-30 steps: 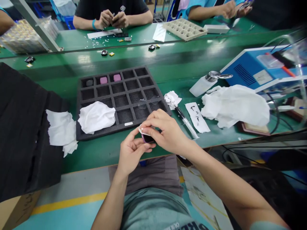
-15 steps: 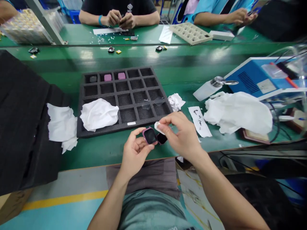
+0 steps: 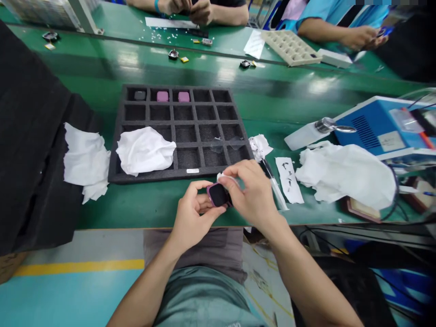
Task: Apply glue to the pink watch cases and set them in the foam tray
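My left hand (image 3: 195,211) grips a purple smartwatch body (image 3: 217,195) by its edge, its dark screen tilted up toward me. Between the fingers of my right hand (image 3: 250,193) is a folded white wipe (image 3: 222,177), pressed at the watch's upper right edge. A second dark piece beside the watch is mostly hidden by my right fingers. Just beyond my hands lies a black foam tray (image 3: 160,176) with square compartments. Its back row holds two pink watch bodies (image 3: 162,96) and a black one (image 3: 139,95).
A white cloth (image 3: 146,152) covers the tray's front left. Right of it lie crumpled tissue (image 3: 260,146), a pen-like tool (image 3: 274,184), a paper strip (image 3: 289,179), a dispenser bottle (image 3: 304,135), another white cloth (image 3: 347,175) and a blue machine (image 3: 381,125). Black foam blocks (image 3: 41,172) stand left. Two people work opposite.
My right hand has brought the wipe onto the watch's edge, and the second dark piece is now mostly covered. The camera view has shifted, and the pen-like tool now shows beside my right hand.
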Demonstrator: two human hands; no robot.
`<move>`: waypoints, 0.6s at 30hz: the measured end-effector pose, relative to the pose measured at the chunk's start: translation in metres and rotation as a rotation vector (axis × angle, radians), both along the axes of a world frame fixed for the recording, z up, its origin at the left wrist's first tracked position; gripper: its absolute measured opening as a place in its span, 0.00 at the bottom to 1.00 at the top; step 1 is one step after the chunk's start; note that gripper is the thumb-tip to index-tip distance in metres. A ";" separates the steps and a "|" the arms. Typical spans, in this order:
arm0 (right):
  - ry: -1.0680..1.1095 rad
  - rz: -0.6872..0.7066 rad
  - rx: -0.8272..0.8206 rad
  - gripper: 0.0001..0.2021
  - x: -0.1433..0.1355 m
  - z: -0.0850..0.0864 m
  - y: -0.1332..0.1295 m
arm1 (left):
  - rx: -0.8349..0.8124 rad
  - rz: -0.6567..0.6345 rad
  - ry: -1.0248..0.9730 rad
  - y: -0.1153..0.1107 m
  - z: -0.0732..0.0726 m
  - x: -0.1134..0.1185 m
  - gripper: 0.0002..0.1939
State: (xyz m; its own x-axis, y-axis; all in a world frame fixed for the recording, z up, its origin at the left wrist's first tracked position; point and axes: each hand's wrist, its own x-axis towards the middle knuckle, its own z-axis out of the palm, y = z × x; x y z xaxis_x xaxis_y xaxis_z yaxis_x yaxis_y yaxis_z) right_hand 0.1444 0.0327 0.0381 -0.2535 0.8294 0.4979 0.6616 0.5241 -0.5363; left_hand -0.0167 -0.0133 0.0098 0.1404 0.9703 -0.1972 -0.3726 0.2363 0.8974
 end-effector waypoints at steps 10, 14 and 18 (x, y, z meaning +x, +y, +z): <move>-0.049 0.189 -0.070 0.04 -0.001 0.009 -0.011 | -0.001 -0.049 -0.010 0.002 0.001 -0.002 0.24; -0.018 0.061 -0.047 0.05 -0.007 0.000 0.010 | -0.032 -0.020 -0.022 0.001 0.001 -0.001 0.26; -0.019 -0.099 -0.020 0.05 0.014 -0.002 0.014 | -0.060 -0.045 -0.013 0.001 0.004 -0.002 0.26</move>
State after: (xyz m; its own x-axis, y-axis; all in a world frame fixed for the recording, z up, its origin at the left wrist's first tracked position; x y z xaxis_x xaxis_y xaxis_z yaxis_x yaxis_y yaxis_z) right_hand 0.1588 0.0467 0.0363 -0.1794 0.8604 0.4770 0.7197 0.4453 -0.5327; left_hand -0.0182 -0.0123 0.0141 0.1869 0.9494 -0.2522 -0.3718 0.3060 0.8764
